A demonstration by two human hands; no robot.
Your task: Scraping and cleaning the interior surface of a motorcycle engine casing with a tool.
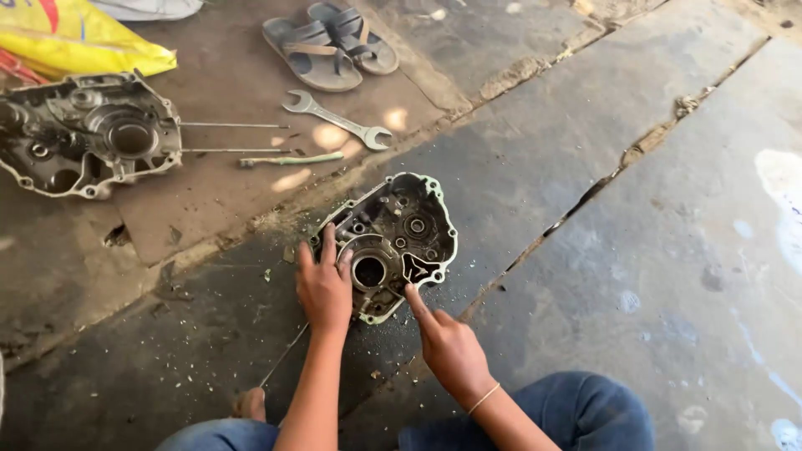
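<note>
Both hands rest on the engine crankcase half [388, 242]: left hand [324, 288] flat, fingers spread; right hand [451, 347] pressing one fingertip. Gasket flakes lie around it, the second crankcase half [83, 134] far left.

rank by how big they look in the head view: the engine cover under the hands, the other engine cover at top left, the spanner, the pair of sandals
1. Engine cover at top left, partly cut off.
2. Engine cover under the hands, close to the first, so unsure.
3. Pair of sandals.
4. Spanner, long but thin.
</note>
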